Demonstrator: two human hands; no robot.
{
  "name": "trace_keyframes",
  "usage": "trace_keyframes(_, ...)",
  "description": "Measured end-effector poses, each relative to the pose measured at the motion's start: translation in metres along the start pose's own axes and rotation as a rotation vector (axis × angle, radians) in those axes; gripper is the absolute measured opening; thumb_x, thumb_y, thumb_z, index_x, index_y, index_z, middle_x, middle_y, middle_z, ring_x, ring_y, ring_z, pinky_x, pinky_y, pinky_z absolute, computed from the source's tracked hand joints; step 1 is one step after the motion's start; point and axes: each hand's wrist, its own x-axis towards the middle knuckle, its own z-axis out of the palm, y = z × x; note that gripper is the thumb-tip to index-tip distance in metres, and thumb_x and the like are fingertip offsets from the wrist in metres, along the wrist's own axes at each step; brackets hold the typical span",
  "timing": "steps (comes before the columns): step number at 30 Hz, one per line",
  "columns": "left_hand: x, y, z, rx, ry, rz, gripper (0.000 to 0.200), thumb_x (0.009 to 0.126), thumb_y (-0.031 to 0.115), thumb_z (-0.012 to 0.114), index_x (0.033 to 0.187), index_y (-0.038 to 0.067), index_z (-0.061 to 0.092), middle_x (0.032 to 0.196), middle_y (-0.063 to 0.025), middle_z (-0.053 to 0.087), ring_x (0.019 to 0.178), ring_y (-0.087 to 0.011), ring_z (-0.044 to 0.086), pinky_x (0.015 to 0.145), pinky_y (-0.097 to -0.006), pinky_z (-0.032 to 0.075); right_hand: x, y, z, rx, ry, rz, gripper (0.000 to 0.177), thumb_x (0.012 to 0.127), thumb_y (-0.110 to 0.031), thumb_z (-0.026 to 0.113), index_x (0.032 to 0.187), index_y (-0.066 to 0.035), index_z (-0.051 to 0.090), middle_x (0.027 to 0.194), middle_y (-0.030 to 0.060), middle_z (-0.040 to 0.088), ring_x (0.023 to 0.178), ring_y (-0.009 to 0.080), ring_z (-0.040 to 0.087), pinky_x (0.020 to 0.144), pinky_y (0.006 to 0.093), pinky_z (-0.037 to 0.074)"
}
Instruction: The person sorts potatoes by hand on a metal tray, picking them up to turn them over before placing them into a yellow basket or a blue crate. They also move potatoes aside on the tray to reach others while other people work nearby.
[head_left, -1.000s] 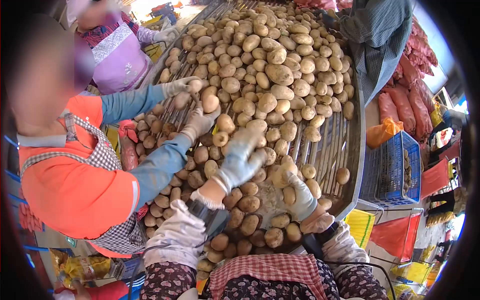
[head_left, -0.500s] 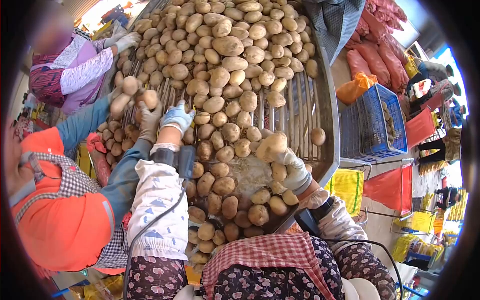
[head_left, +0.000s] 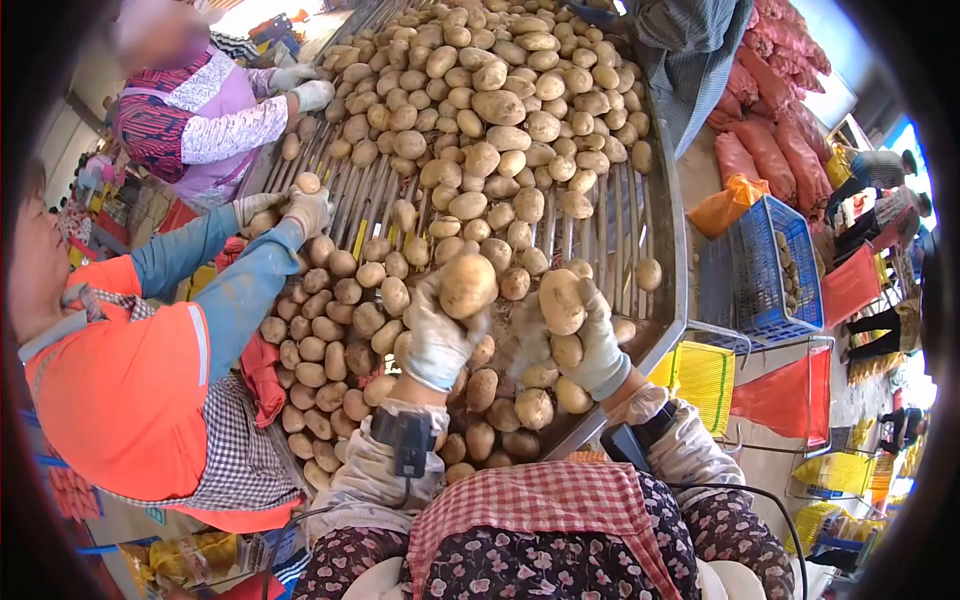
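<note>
My left hand (head_left: 438, 345), in a whitish glove, is closed around a large potato (head_left: 468, 287) and holds it up over the sorting table. To its right, my gloved right hand (head_left: 602, 352) grips an oblong potato (head_left: 563, 302) between thumb and fingers. A smaller potato (head_left: 567, 350) sits against the palm side of that hand. Below and between both hands lie more potatoes (head_left: 533, 408) on the table's near end. Slatted metal bars (head_left: 598, 235) show beyond my right hand, and a big heap of potatoes (head_left: 500, 105) covers the far part.
At the left, a co-worker in an orange vest (head_left: 130, 400) handles potatoes; a second person (head_left: 215, 110) stands farther up that side. A metal rim (head_left: 672, 240) bounds the table's right. Beyond it are a blue crate (head_left: 770, 265), red sacks (head_left: 770, 150) and a yellow basket (head_left: 693, 380).
My left hand has come right and nearer from the left bars and now holds a potato. My right hand still grips its potato, shifted slightly. The orange-vested co-worker's hands moved away to the left.
</note>
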Motion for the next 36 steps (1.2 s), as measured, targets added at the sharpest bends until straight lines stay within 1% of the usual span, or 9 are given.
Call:
trace_keyframes(2, -0.015, -0.019, 0.011, 0.375, 0.245, -0.072, 0.037, 0.099, 0.026, 0.042, 0.128, 0.004, 0.054, 0.113, -0.0075, 0.061, 0.091, -0.0115, 0.061, 0.055, -0.0179, 0.051, -0.007, 0.006, 0.013, -0.008, 0.238, 0.059, 0.053, 0.092, -0.058, 0.048, 0.114, -0.011, 0.058, 0.092, 0.0043, 0.063, 0.071, 0.0165, 0.06, 0.061, 0.0326, 0.05)
trace_keyframes(3, -0.003, -0.046, 0.016, 0.833, 0.143, 0.336, 0.042, 0.102, 0.033, 0.037, 0.129, 0.005, 0.053, 0.112, -0.0061, 0.061, 0.097, -0.0113, 0.06, 0.082, -0.0217, 0.051, -0.015, 0.01, 0.013, 0.032, 0.127, 0.076, 0.053, 0.09, -0.06, 0.049, 0.115, -0.015, 0.058, 0.099, 0.0023, 0.062, 0.075, 0.017, 0.059, 0.062, 0.0314, 0.049)
trace_keyframes(6, -0.028, -0.064, 0.022, 1.08, 0.12, 0.038, 0.042, 0.102, 0.024, 0.039, 0.136, -0.001, 0.046, 0.129, -0.0097, 0.056, 0.113, -0.0131, 0.053, 0.097, -0.0267, 0.044, -0.028, 0.014, -0.009, 0.194, -0.161, 0.096, 0.053, 0.089, -0.061, 0.05, 0.12, -0.018, 0.056, 0.104, 0.0015, 0.061, 0.077, 0.0164, 0.058, 0.061, 0.0301, 0.048)
trace_keyframes(7, -0.027, -0.072, 0.031, 1.137, -0.011, 0.278, 0.044, 0.103, 0.024, 0.037, 0.139, -0.001, 0.043, 0.136, -0.0118, 0.05, 0.124, -0.0171, 0.047, 0.105, -0.03, 0.038, -0.035, 0.014, -0.016, 0.189, -0.172, 0.093, 0.053, 0.089, -0.061, 0.05, 0.12, -0.018, 0.056, 0.104, 0.0015, 0.061, 0.077, 0.0164, 0.058, 0.061, 0.0301, 0.048)
trace_keyframes(12, -0.041, -0.081, 0.055, 1.003, -0.135, 0.146, 0.045, 0.104, 0.025, 0.035, 0.141, 0.0, 0.039, 0.144, -0.0133, 0.042, 0.136, -0.0224, 0.035, 0.113, -0.0327, 0.025, -0.073, -0.01, -0.051, 0.459, -0.2, 0.164, 0.078, 0.072, -0.072, 0.06, 0.12, -0.011, 0.056, 0.103, 0.0106, 0.061, 0.06, 0.0201, 0.053, 0.044, 0.0274, 0.041)
trace_keyframes(17, -0.061, -0.068, -0.012, 1.858, 0.083, 0.515, 0.05, 0.095, 0.027, 0.05, 0.139, 0.005, 0.043, 0.135, -0.0237, 0.048, 0.127, -0.039, 0.043, 0.108, -0.0477, 0.031, -0.142, -0.05, -0.128, 0.514, 0.044, -0.023, 0.074, 0.072, -0.072, 0.059, 0.114, -0.011, 0.06, 0.095, 0.01, 0.064, 0.06, 0.0198, 0.053, 0.046, 0.0266, 0.042)
trace_keyframes(20, -0.095, -0.086, -0.055, 2.552, 0.283, 0.211, 0.063, 0.091, 0.04, 0.052, 0.143, 0.008, 0.038, 0.147, -0.0234, 0.032, 0.134, -0.0437, 0.03, 0.111, -0.0531, 0.023, -0.181, -0.067, -0.188, 0.264, 0.324, 0.014, 0.071, 0.078, -0.077, 0.049, 0.109, -0.014, 0.059, 0.088, 0.0093, 0.062, 0.062, 0.0209, 0.059, 0.047, 0.0293, 0.046)
trace_keyframes(24, -0.088, -0.093, -0.063, 2.545, 0.415, 0.417, 0.065, 0.091, 0.045, 0.05, 0.144, 0.009, 0.037, 0.151, -0.0209, 0.027, 0.135, -0.0445, 0.029, 0.11, -0.0537, 0.026, -0.21, -0.078, -0.242, 0.034, 0.785, 0.108, 0.083, 0.083, -0.076, 0.041, 0.132, -0.009, 0.046, 0.106, 0.011, 0.065, 0.061, 0.0174, 0.059, 0.052, 0.0293, 0.046)
trace_keyframes(36, -0.104, -0.102, -0.053, 2.546, 0.508, 0.135, 0.059, 0.094, 0.034, 0.05, 0.147, 0.014, 0.034, 0.152, -0.0244, 0.021, 0.135, -0.0421, 0.032, 0.109, -0.0479, 0.03, -0.199, -0.115, -0.2, 0.499, 0.356, -0.048, 0.069, 0.092, -0.057, 0.043, 0.131, -0.001, 0.049, 0.13, 0.0235, 0.053, 0.105, 0.0356, 0.061, 0.09, 0.0439, 0.052)
